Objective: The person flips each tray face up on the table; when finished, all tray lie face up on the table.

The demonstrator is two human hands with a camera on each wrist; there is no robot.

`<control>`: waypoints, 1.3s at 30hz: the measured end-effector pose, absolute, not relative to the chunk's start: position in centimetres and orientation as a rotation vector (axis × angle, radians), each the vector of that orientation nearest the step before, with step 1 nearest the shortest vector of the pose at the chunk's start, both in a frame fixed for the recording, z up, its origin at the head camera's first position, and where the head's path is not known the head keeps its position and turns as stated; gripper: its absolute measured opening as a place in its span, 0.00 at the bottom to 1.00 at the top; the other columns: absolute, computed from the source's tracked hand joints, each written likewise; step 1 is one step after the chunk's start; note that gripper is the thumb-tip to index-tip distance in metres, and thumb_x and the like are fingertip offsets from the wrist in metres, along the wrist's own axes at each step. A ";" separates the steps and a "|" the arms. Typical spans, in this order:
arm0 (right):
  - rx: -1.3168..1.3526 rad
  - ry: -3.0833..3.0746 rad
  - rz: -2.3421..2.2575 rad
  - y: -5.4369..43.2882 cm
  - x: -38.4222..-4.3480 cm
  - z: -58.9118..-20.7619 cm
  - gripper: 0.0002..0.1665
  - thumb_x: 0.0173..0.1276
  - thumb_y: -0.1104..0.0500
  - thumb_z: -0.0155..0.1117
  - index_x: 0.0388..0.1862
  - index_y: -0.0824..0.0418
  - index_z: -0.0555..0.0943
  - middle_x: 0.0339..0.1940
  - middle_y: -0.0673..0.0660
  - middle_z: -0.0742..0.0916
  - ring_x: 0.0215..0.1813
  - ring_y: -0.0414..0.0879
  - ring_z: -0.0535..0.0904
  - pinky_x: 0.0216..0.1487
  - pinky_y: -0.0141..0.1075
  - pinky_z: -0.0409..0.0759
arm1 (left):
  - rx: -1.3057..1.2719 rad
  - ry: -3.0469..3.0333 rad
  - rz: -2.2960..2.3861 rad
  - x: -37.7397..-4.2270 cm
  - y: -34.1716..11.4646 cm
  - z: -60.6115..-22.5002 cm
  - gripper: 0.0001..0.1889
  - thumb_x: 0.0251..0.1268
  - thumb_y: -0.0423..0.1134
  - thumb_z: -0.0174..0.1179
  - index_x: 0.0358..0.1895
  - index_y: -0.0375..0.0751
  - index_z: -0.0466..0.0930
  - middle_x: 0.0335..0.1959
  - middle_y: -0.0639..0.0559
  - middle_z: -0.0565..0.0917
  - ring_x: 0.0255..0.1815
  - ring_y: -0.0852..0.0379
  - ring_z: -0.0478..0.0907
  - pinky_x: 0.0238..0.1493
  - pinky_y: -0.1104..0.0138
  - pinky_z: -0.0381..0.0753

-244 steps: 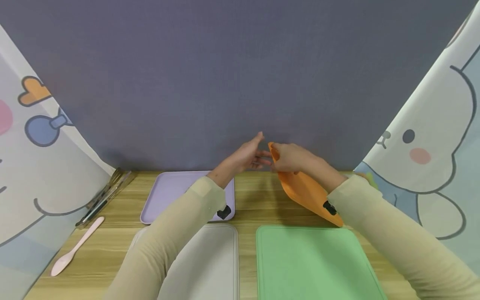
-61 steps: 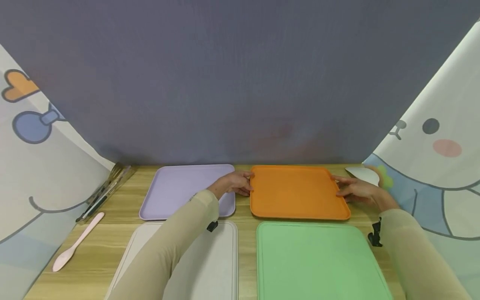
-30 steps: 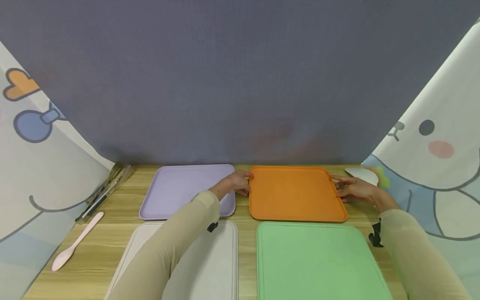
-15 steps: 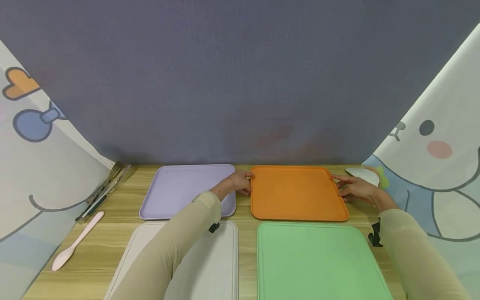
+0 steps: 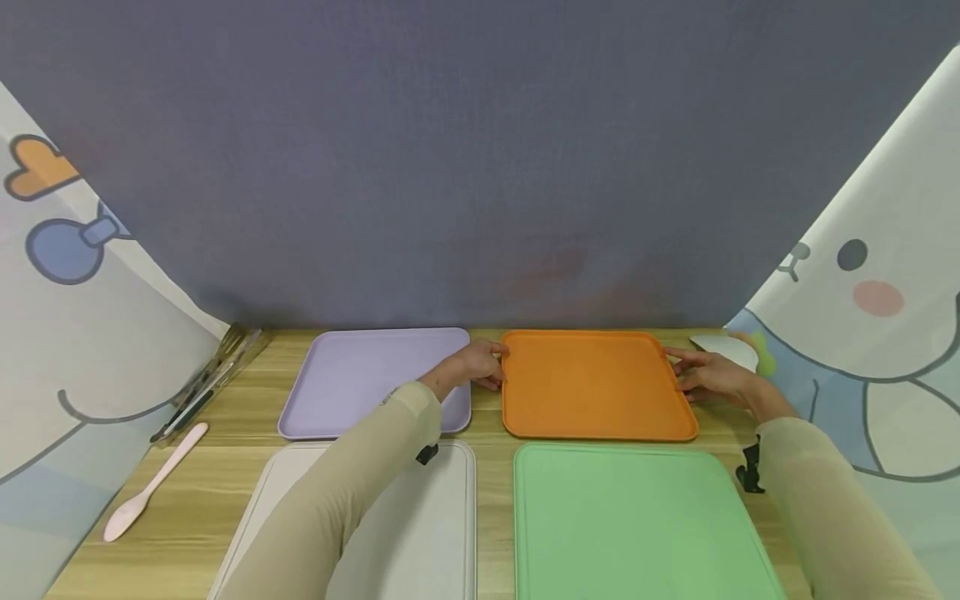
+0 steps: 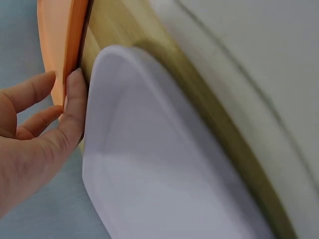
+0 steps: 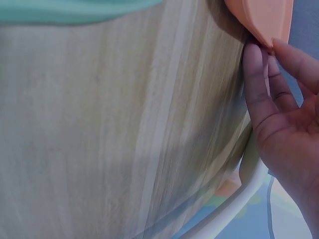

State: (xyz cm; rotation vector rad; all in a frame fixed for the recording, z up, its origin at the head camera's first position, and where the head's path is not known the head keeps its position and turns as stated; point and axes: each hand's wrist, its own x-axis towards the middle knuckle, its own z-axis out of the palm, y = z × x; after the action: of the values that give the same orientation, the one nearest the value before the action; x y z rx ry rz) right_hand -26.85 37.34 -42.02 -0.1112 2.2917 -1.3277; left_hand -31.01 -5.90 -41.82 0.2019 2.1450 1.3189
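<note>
An orange tray (image 5: 596,383) lies flat on the wooden table (image 5: 489,492) at the back right of centre. My left hand (image 5: 474,364) is at its left side, fingertips against the rim and fingers fairly straight, slightly apart. Close up, the left wrist view has the left fingertips (image 6: 75,77) spread along the tray edge. At the opposite side, my right hand (image 5: 712,379) touches the right rim in the same way, thumb and fingers extended. The right wrist view has the right fingertips (image 7: 253,57) right at the tray's edge.
A lilac tray (image 5: 360,375) lies left of the orange one, partly under my left forearm. In front are a whitish tray (image 5: 420,533) and a green tray (image 5: 637,525). Metal tongs (image 5: 202,400) and a pink spoon (image 5: 157,483) lie far left, a white utensil (image 5: 727,350) far right.
Eight seconds ago the orange tray was tilted up in the right hand; now it lies flat, a hand at each side. Over the last two seconds it has shifted only very slightly.
</note>
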 end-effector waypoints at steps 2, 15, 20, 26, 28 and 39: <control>-0.117 2.295 -1.327 37.4 -26.8 -42.1 0.51 0.72 0.66 0.60 0.82 0.65 0.41 0.65 0.75 0.68 0.43 0.41 0.83 0.44 0.39 0.86 | 0.191 2.111 1.326 -30.9 -6.2 -41.4 0.37 0.64 0.22 0.57 0.77 0.35 0.59 0.30 0.47 0.81 0.29 0.59 0.80 0.45 0.63 0.88; -0.261 2.622 -1.100 36.1 -24.6 -39.4 0.45 0.79 0.55 0.54 0.81 0.71 0.43 0.68 0.80 0.71 0.62 0.64 0.78 0.54 0.51 0.82 | 0.445 2.321 1.161 -29.0 -10.6 -35.8 0.28 0.77 0.39 0.51 0.77 0.41 0.62 0.66 0.35 0.75 0.60 0.38 0.78 0.61 0.52 0.80; -0.367 2.758 -0.961 33.6 -23.3 -37.8 0.45 0.78 0.51 0.56 0.82 0.68 0.47 0.73 0.78 0.67 0.69 0.76 0.68 0.62 0.64 0.73 | 0.556 2.444 1.089 -27.0 -13.9 -34.7 0.25 0.77 0.43 0.51 0.74 0.45 0.68 0.60 0.39 0.80 0.57 0.42 0.81 0.56 0.54 0.82; -0.538 2.798 -0.975 29.8 -21.4 -36.1 0.46 0.78 0.49 0.57 0.82 0.67 0.49 0.78 0.75 0.60 0.75 0.77 0.56 0.66 0.71 0.62 | 0.596 2.637 0.934 -23.0 -18.4 -34.3 0.25 0.76 0.47 0.54 0.73 0.49 0.70 0.58 0.47 0.83 0.57 0.48 0.81 0.53 0.57 0.81; -0.583 2.781 -0.981 28.4 -20.8 -36.1 0.46 0.78 0.47 0.57 0.82 0.65 0.49 0.80 0.73 0.58 0.77 0.76 0.52 0.68 0.72 0.59 | 0.592 2.682 0.911 -21.6 -20.1 -34.1 0.25 0.76 0.46 0.54 0.73 0.49 0.71 0.58 0.47 0.83 0.58 0.47 0.81 0.53 0.56 0.81; -0.879 2.782 -0.747 19.5 -16.4 -37.5 0.43 0.75 0.36 0.55 0.80 0.55 0.60 0.80 0.62 0.64 0.80 0.67 0.56 0.72 0.67 0.60 | 0.658 2.962 0.592 -14.5 -27.5 -33.2 0.24 0.74 0.41 0.58 0.70 0.40 0.74 0.64 0.38 0.79 0.65 0.35 0.75 0.60 0.44 0.77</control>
State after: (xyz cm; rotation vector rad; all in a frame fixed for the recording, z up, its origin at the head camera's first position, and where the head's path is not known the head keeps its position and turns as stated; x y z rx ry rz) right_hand -16.38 19.55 -37.50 -0.8795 2.7817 -0.7470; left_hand -14.47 -27.53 -33.24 0.6575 2.9624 0.5924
